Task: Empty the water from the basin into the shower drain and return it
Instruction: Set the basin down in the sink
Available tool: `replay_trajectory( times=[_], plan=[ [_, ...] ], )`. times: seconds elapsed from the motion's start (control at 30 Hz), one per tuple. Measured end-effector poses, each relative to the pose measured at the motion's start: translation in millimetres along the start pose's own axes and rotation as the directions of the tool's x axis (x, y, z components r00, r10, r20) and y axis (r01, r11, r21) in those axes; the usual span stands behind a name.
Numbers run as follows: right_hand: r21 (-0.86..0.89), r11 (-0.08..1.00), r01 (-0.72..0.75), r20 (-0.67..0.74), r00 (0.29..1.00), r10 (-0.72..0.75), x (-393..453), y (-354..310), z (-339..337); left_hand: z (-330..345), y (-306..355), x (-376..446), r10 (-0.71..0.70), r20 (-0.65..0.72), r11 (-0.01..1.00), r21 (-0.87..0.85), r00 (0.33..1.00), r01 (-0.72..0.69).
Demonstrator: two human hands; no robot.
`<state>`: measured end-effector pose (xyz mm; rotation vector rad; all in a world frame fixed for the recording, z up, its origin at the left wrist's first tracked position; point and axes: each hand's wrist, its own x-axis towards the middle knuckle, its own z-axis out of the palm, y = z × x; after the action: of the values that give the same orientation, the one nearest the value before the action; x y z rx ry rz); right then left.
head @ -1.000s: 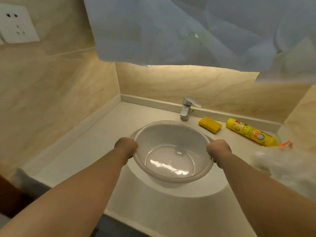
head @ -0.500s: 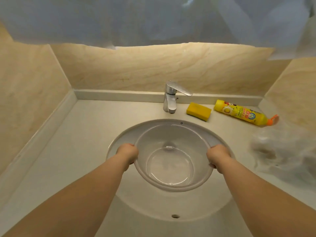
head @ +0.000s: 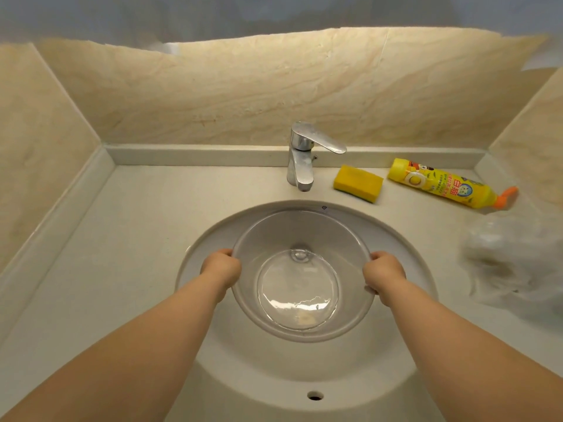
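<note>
A clear plastic basin [head: 300, 233] hangs over the round white sink [head: 396, 242], held by its rim on both sides. My left hand [head: 221, 268] grips the left rim and my right hand [head: 383, 274] grips the right rim. A thin film of water glints on the basin's flat bottom, toward its near side. The sink's drain shows through the clear plastic. The shower drain is out of view.
A chrome tap [head: 301, 156] stands behind the sink. A yellow sponge [head: 358, 183] and a yellow bottle [head: 441, 185] lying on its side rest on the counter [head: 122, 239] at the back right. Crumpled clear plastic [head: 515, 263] lies at the right. Tiled walls enclose three sides.
The view has swung from the left to face the sink squarely. The basin, held in both hands, has come down and now sits low inside the sink bowl.
</note>
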<state>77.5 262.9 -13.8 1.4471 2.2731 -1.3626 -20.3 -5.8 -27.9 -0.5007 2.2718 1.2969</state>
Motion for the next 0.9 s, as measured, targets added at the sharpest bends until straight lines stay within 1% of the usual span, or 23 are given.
replay_trajectory(
  times=[0.13,0.23,0.3,0.37,0.53,0.73,0.9],
  plan=[
    [-0.028,0.999,-0.034,0.034,0.999,0.034,0,-2,-1,-2,1,-4,-0.001,-0.005,1.0,0.01,1.0,0.001],
    [-0.083,0.99,-0.116,0.075,0.99,0.122,-3,-1,-4,-3,1,-9,-0.029,-0.026,0.999,0.029,0.999,0.029],
    [-0.064,0.986,-0.153,0.099,0.982,0.159,-3,0,-4,-4,2,-11,-0.045,-0.023,0.999,0.029,0.999,0.045],
    [-0.051,0.987,-0.152,0.096,0.983,0.156,-2,-2,-3,-6,1,-11,-0.058,-0.009,0.998,0.014,0.998,0.058],
    [-0.109,0.984,-0.139,0.028,0.989,0.142,-2,-10,-4,-5,-6,-10,-0.043,0.031,0.999,-0.008,0.999,0.043],
    [-0.102,0.987,-0.122,0.033,0.991,0.126,-2,-8,-3,-1,-3,-8,-0.028,0.027,1.0,-0.008,0.999,0.028],
    [-0.076,0.993,-0.086,0.021,0.996,0.088,1,-5,-9,-1,-3,-13,-0.044,0.048,0.999,-0.029,0.998,0.046]
  ],
)
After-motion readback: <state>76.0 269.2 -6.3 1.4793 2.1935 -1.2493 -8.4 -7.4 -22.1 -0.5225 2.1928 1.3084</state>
